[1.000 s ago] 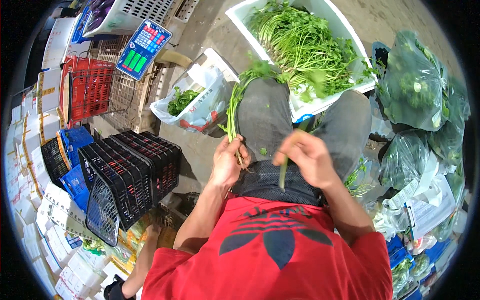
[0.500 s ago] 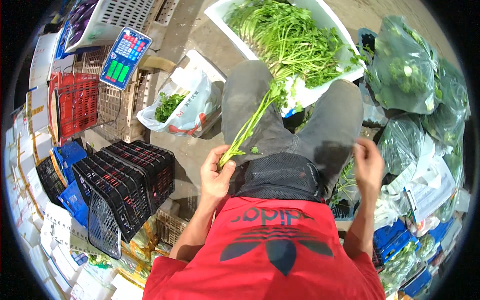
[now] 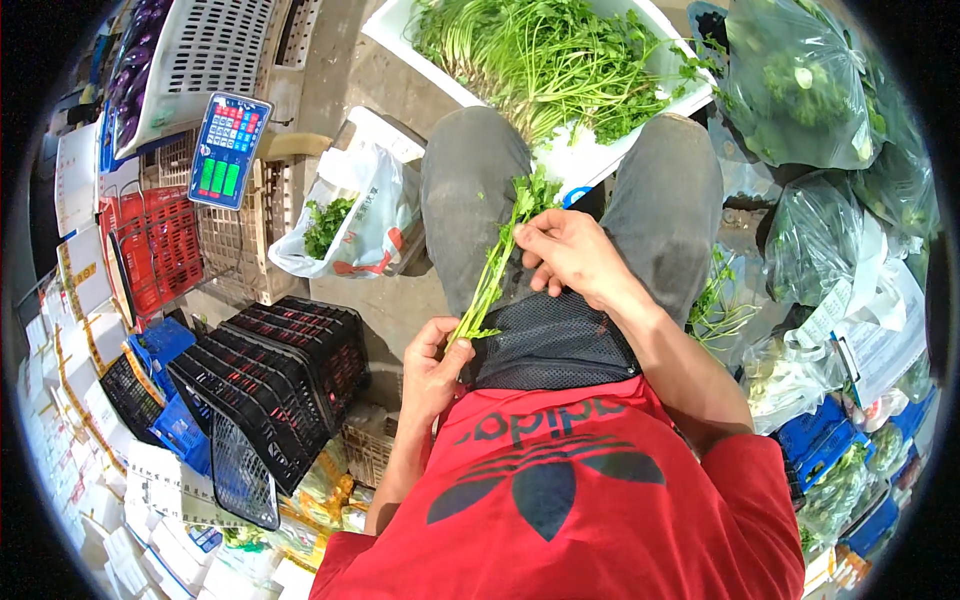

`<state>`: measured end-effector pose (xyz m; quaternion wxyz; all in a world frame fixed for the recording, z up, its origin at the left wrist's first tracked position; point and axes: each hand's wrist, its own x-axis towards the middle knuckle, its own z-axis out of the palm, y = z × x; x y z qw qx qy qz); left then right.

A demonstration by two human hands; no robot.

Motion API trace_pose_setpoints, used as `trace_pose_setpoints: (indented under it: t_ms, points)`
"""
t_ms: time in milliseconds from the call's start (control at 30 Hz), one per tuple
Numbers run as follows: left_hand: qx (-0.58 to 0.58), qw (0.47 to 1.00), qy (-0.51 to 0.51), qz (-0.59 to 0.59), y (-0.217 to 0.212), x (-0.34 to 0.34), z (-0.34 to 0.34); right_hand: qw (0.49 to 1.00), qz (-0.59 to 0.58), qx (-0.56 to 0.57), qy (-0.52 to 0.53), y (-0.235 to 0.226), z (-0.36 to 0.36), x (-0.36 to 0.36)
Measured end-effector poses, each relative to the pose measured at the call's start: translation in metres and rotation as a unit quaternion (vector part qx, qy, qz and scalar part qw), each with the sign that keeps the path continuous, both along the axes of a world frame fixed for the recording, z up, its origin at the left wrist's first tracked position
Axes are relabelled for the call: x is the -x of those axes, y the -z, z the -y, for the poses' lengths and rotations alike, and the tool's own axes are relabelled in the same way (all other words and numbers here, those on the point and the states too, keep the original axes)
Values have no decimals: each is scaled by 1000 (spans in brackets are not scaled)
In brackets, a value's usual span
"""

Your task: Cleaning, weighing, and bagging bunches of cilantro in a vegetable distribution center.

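My left hand [image 3: 432, 372] is closed round the lower ends of a few celery stalks [image 3: 490, 278], which slant up and away over my lap. Curled against the leafy upper part of the stalks is my right hand [image 3: 580, 258], thumb and fingers drawn together; exactly what they pinch is hard to make out. Beyond my knees a white foam box [image 3: 395, 38] holds a large heap of celery [image 3: 560, 70]. To the left, a white plastic bag [image 3: 385, 205] contains some leafy greens [image 3: 327, 225].
A scale's keypad panel [image 3: 230, 150] stands at the left, near a red basket [image 3: 155, 250] and black crates [image 3: 275, 385]. Clear bags of greens [image 3: 800, 85] and a clipboard [image 3: 885, 335] lie at the right. Loose stalks [image 3: 715, 315] are beside my right knee.
My right hand has come in from the right side to the leafy part of the stalks. The left hand keeps its hold, and the whole view has shifted slightly.
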<state>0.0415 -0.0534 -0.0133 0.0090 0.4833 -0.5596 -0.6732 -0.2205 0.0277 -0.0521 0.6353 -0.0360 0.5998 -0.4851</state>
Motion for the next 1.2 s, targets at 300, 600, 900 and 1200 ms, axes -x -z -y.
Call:
trace_pose_setpoints:
  t_ms: [300,600,900,1200]
  points:
    - [-151,976,-121,-100,3,25,11,949,156,173,213,11,-13,-7]
    - [-187,956,-223,-35,6,91,36,912,87,371,151,-75,-84,11]
    - [-108,979,-38,-170,-12,163,69,850,-158,-14,503,-59,-252,86]
    - [58,976,170,-125,-25,145,26,923,-302,49,232,-21,-182,61]
